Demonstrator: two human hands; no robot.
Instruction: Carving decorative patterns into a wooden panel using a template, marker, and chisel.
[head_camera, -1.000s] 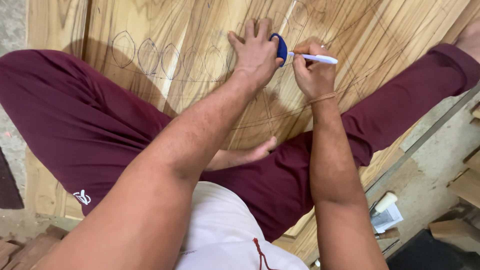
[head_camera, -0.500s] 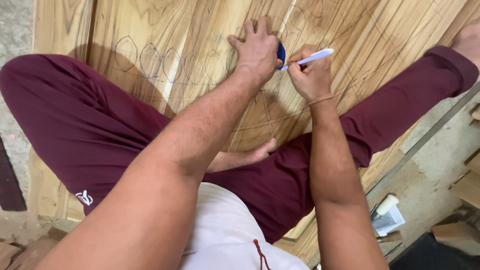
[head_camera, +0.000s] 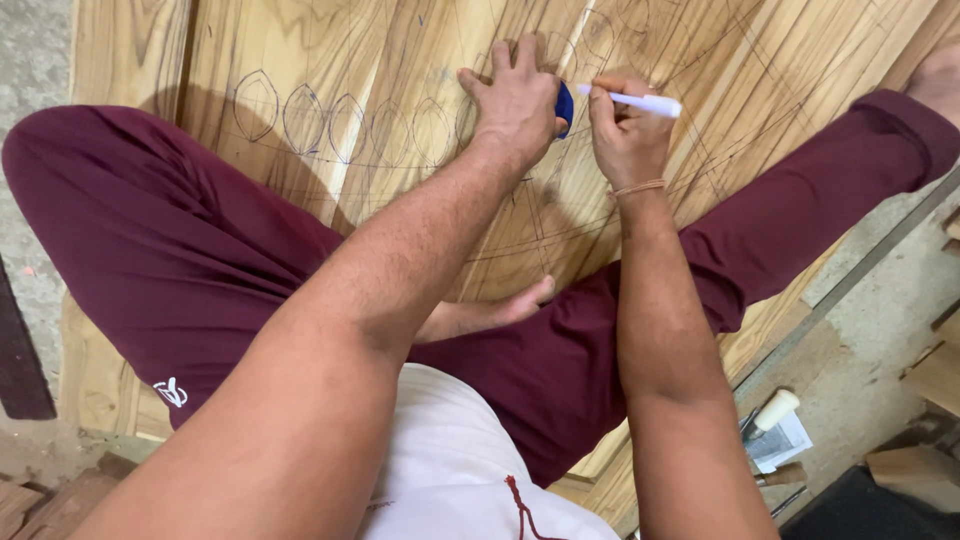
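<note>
Left hand (head_camera: 515, 100) is pressing flat on a small blue template (head_camera: 565, 108), pinning it to the wooden panel (head_camera: 300, 50). Right hand (head_camera: 625, 135) is pinching a white pen (head_camera: 640, 102), grip narrow, just right of the template. Pen's long axis is lying left-right, tip pointing left at the template edge. Pencilled leaf shapes (head_camera: 340, 125) are running off left.

I sit over a grey concrete floor (head_camera: 880, 290), dusty and rough. Wood offcuts (head_camera: 930, 375) lie at my right, more scraps (head_camera: 40, 500) at my left.
</note>
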